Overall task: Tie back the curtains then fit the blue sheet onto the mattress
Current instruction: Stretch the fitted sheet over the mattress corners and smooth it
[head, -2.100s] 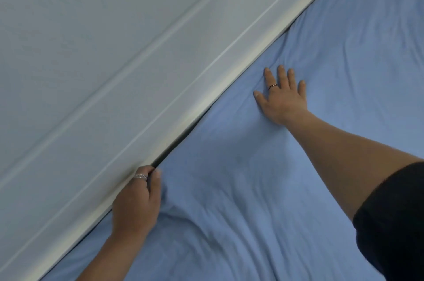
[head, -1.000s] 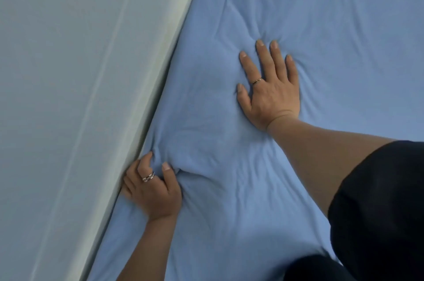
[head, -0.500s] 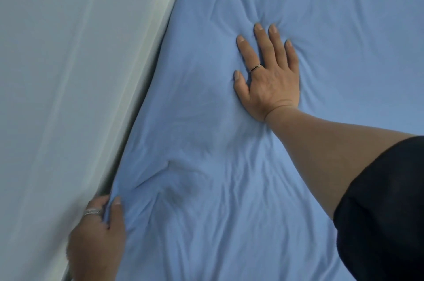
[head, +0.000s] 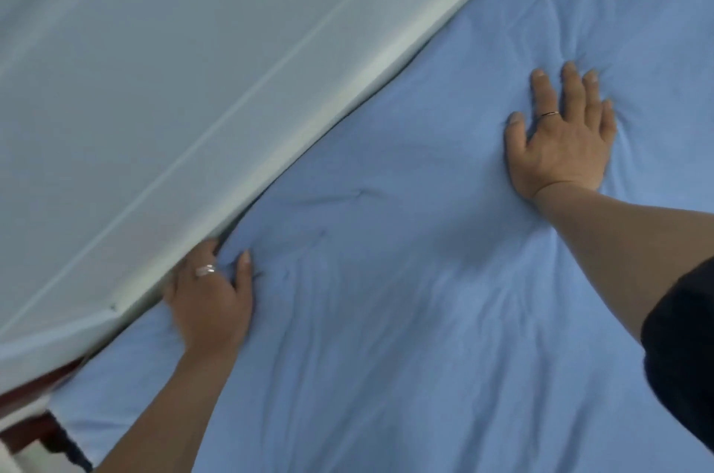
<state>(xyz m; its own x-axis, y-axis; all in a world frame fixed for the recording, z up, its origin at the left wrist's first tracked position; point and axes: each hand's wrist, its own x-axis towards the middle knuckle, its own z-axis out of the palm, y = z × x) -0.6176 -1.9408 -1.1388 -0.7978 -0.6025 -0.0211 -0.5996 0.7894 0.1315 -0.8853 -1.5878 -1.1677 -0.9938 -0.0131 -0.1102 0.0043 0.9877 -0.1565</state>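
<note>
1. My left hand (head: 210, 302) is at the left edge of the bed. Its fingers are down in the dark gap between the blue sheet (head: 386, 279) and the pale panel (head: 193, 105), and the thumb lies on top of the cloth. My right hand (head: 560, 140) lies spread flat on the sheet, farther off to the right, pressing a dimple into it.
2. Half a second ago the left hand was pinching up a bunch of the sheet's edge. Now that bunch is gone and the edge runs down into the gap. The right hand has not lifted.
3. I judge that this stretch of the side is being tucked, with the right hand pinning the cloth so it does not drag.
4. The left fingertips are hidden, so I cannot tell whether they grip cloth or only push it. The mattress is wholly covered by the sheet. No curtains show. A dark red piece (head: 23, 430) at the near left corner is cut off and blurred.
</note>
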